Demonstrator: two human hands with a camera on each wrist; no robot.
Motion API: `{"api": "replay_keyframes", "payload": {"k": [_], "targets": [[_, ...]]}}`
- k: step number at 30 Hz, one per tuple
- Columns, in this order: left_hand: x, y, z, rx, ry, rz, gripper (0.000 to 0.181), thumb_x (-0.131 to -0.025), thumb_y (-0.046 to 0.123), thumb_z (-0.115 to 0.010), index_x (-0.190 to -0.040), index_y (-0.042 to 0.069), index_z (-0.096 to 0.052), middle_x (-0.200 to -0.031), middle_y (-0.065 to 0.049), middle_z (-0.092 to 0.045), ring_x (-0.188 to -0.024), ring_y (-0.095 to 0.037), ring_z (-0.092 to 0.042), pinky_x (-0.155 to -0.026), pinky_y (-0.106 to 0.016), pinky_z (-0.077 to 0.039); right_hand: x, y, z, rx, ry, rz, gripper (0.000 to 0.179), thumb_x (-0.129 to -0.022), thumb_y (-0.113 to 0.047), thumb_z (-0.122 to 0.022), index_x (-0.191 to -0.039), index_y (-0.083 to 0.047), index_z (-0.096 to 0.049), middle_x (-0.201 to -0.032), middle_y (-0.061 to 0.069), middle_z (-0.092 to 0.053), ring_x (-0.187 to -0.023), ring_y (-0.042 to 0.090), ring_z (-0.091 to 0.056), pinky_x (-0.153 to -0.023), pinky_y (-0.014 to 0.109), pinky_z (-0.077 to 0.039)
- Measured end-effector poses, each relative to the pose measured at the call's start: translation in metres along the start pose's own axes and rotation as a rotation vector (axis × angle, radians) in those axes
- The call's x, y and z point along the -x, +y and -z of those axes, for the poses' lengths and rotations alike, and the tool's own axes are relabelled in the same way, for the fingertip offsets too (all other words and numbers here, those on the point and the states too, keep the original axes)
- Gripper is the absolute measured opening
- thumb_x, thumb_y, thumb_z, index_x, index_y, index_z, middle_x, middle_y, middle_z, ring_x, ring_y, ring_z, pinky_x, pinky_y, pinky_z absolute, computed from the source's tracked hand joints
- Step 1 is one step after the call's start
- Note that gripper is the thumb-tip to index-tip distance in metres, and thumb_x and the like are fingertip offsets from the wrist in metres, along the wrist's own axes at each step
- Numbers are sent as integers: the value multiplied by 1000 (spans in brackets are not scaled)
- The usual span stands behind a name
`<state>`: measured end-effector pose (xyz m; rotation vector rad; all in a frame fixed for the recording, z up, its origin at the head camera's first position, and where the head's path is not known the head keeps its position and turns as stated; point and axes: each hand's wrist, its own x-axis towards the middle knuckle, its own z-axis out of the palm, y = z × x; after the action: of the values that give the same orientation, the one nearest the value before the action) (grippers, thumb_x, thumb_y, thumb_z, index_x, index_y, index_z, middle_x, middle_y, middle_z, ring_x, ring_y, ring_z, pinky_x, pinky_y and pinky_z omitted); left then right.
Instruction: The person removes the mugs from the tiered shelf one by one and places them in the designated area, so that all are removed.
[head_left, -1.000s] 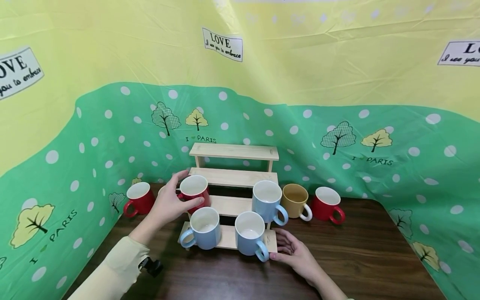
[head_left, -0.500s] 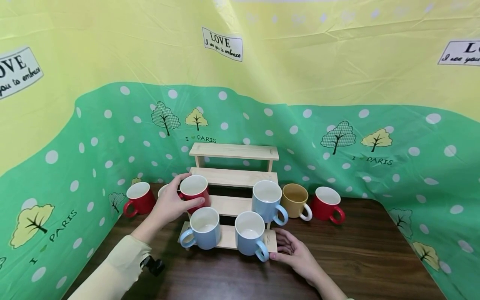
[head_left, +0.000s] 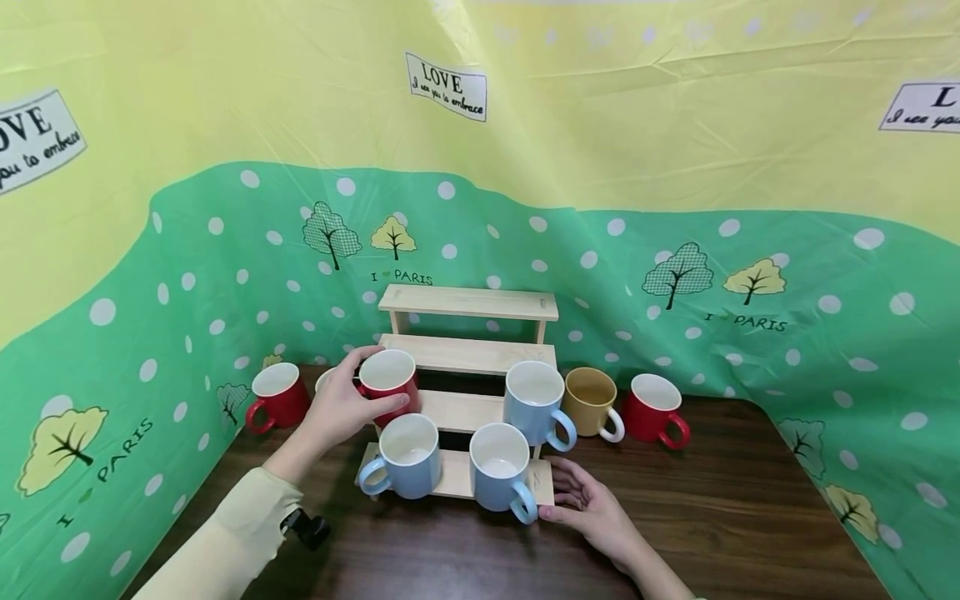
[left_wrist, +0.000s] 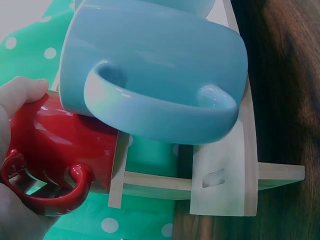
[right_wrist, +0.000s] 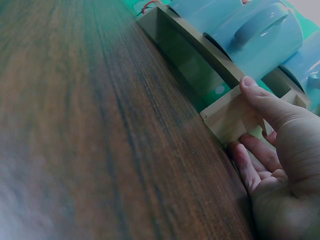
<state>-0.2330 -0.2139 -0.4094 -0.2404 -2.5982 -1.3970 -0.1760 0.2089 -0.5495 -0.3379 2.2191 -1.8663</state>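
Note:
In the head view a four-step wooden rack [head_left: 468, 301] stands on the table. My left hand [head_left: 337, 407] grips a red mug [head_left: 405, 392] with a white inside, at the left end of the second step from the bottom. The left wrist view shows that red mug [left_wrist: 60, 135] upright on the step, its handle towards my palm. Two light blue mugs [head_left: 420, 471] sit on the bottom step, and another light blue mug [head_left: 528, 408] stands at the right of the second. My right hand [right_wrist: 290, 150] holds the rack's lower right end, thumb on top, fingers against the side.
A mustard mug [head_left: 588, 400] with a white handle and a red mug [head_left: 648, 417] stand right of the rack. Another red mug [head_left: 288, 404] stands at the left. A pale rim [head_left: 324, 380] shows partly behind my left hand. Patterned cloth [head_left: 712, 333] hangs behind the table.
My left hand's fingertips have shifted very slightly over the red mug. The mugs, the rack and my right hand stay where they were.

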Motion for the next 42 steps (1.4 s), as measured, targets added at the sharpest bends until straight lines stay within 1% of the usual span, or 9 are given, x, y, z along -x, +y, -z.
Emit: {"api": "replay_keyframes", "payload": {"k": [8, 12, 15, 19, 27, 31, 35, 39, 42], "targets": [[-1, -1, 0, -2, 3, -10, 92, -83, 35, -98, -158, 13, -49, -138, -15, -68, -123, -36, -65, -96, -56, -60, 0, 1, 0, -1, 0, -5, 79, -93, -13, -89, -160, -4, -47, -147, 21, -63, -126, 20, -67, -104, 27, -55], [-3, 1, 3, -27, 15, -11, 92, -84, 38, -97, -158, 13, -49, -140, -15, -67, -125, -36, -65, -96, -57, -60, 0, 0, -1, -4, 2, 6, 78, -93, -11, -89, -159, -4, -48, -145, 20, -64, -125, 20, -67, -103, 27, -56], [-4, 6, 9, -37, 36, -31, 89, -84, 37, -97, -157, 13, -51, -140, -16, -67, -125, -37, -65, -96, -59, -59, 0, 0, -1, 2, -3, 25, 77, -93, -11, -88, -159, -3, -48, -145, 21, -64, -125, 20, -67, -103, 28, -56], [-8, 13, 18, -24, 50, -57, 87, -84, 33, -97, -156, 12, -52, -141, -16, -67, -125, -38, -65, -97, -60, -59, 0, 0, -1, 7, -3, 30, 77, -94, -11, -88, -159, -2, -48, -145, 22, -64, -125, 20, -67, -103, 27, -56], [-8, 24, 37, 0, 57, -72, 86, -85, 33, -96, -155, 11, -52, -141, -16, -65, -125, -37, -63, -95, -56, -58, -1, 0, -1, 8, -7, 21, 78, -93, -12, -88, -159, -4, -48, -146, 21, -63, -125, 20, -68, -104, 27, -56], [-5, 30, 47, 9, 68, -83, 85, -86, 31, -96, -155, 11, -52, -141, -15, -65, -126, -35, -62, -94, -51, -58, -1, 2, -1, 5, -12, 34, 77, -93, -10, -88, -159, -4, -48, -146, 22, -63, -126, 20, -68, -104, 28, -56], [-2, 34, 56, 31, 79, -84, 84, -87, 29, -96, -156, 11, -51, -142, -15, -65, -125, -34, -63, -90, -39, -60, -1, 3, 0, 1, -13, 45, 76, -93, -10, -88, -159, -3, -48, -146, 22, -63, -126, 20, -68, -104, 28, -56], [3, 35, 60, 26, 80, -76, 86, -87, 29, -95, -157, 10, -49, -144, -15, -64, -126, -34, -62, -86, -29, -59, 0, 2, 0, -2, -9, 44, 76, -94, -10, -88, -158, -3, -49, -146, 22, -63, -125, 20, -68, -103, 28, -56], [7, 33, 61, 36, 78, -70, 85, -87, 27, -95, -157, 9, -50, -143, -16, -65, -125, -34, -62, -85, -25, -59, 0, 2, 1, -4, -11, 40, 76, -93, -10, -88, -158, -3, -48, -146, 23, -63, -126, 20, -68, -104, 28, -56]]}}
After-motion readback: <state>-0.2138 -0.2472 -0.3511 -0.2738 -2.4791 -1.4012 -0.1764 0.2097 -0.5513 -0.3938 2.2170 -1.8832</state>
